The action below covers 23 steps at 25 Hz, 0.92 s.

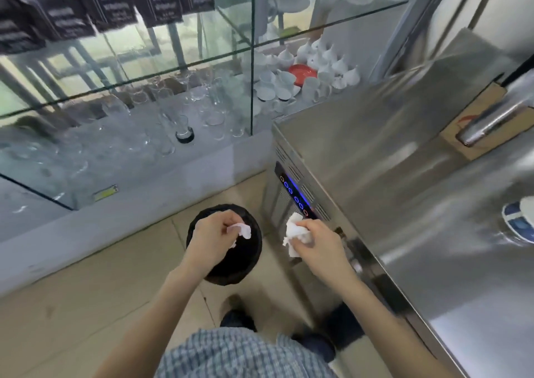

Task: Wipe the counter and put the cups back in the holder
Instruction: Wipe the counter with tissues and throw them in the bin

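I judged wiping done: my left hand (212, 234) pinched a tissue scrap (240, 230) above the black bin (251, 262); my right hand (315, 244) gripped a wad (294, 230) beside it (counter (404, 175) right of it). Next: drop both.

From up here I see my own front dressed in a short-sleeved shirt (239, 354) of blue and white check, loose at the hem. Both forearms are bare from the elbow down, with no watch, ring or glove on them. Below the hem show dark trousers (341, 328) and dark shoes (237, 305), blurred.
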Each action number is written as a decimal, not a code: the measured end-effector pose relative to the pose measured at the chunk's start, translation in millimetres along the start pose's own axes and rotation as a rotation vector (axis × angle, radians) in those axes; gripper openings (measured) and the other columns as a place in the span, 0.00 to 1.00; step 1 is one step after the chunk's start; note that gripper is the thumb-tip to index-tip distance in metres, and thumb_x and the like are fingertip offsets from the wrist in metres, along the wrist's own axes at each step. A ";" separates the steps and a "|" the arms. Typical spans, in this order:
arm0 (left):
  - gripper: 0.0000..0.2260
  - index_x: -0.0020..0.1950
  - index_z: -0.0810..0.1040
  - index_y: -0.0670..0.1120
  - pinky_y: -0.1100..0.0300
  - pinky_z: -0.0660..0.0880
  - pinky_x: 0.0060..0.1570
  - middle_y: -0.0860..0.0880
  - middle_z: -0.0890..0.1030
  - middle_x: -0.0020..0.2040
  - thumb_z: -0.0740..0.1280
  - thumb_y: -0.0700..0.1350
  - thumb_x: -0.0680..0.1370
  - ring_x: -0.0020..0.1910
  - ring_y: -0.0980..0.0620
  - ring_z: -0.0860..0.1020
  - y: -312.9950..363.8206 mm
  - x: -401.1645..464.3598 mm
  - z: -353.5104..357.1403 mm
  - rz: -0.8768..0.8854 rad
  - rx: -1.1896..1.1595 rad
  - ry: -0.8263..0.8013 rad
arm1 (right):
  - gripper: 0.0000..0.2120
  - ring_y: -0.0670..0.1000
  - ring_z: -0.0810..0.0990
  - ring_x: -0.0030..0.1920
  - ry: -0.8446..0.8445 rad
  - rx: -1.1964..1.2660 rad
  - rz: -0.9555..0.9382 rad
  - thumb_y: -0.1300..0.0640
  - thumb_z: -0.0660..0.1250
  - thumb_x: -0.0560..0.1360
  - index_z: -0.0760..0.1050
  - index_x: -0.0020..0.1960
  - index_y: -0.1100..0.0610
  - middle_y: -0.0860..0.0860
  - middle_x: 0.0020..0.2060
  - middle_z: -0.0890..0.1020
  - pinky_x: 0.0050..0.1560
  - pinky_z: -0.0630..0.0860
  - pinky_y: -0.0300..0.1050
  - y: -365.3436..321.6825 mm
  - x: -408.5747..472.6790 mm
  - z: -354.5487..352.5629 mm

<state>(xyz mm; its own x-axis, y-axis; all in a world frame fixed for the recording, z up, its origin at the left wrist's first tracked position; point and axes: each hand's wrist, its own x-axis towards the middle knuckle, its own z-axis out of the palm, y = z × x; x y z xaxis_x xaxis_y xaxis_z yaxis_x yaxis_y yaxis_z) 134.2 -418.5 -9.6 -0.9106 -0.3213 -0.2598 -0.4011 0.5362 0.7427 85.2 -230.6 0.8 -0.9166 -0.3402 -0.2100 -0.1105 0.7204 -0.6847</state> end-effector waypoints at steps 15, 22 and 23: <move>0.04 0.43 0.77 0.43 0.68 0.67 0.34 0.49 0.78 0.40 0.63 0.40 0.75 0.40 0.51 0.74 -70.6 35.5 -23.9 -0.170 -0.009 0.049 | 0.13 0.55 0.74 0.53 -0.336 -0.057 0.046 0.60 0.61 0.73 0.73 0.57 0.57 0.58 0.54 0.78 0.38 0.60 0.36 -47.6 85.0 87.8; 0.07 0.47 0.77 0.43 0.70 0.66 0.34 0.48 0.77 0.41 0.60 0.38 0.75 0.38 0.51 0.74 -140.0 73.8 27.0 -0.262 -0.001 0.086 | 0.15 0.55 0.72 0.55 -0.453 -0.071 0.110 0.60 0.59 0.74 0.72 0.60 0.57 0.58 0.56 0.77 0.48 0.65 0.40 -0.9 126.8 158.1; 0.08 0.48 0.78 0.43 0.70 0.65 0.34 0.48 0.76 0.42 0.59 0.39 0.76 0.39 0.52 0.73 -154.8 79.9 37.6 -0.270 0.004 0.083 | 0.15 0.55 0.72 0.56 -0.466 -0.086 0.115 0.60 0.59 0.74 0.72 0.60 0.57 0.58 0.56 0.76 0.49 0.65 0.42 10.9 133.6 173.5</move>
<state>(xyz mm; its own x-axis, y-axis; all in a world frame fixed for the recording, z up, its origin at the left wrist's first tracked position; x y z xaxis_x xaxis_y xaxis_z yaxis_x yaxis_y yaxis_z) 119.7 -497.8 -168.5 -0.7593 -0.5157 -0.3968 -0.6289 0.4249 0.6511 28.3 -373.1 -155.8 -0.6577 -0.4754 -0.5844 -0.0677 0.8099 -0.5827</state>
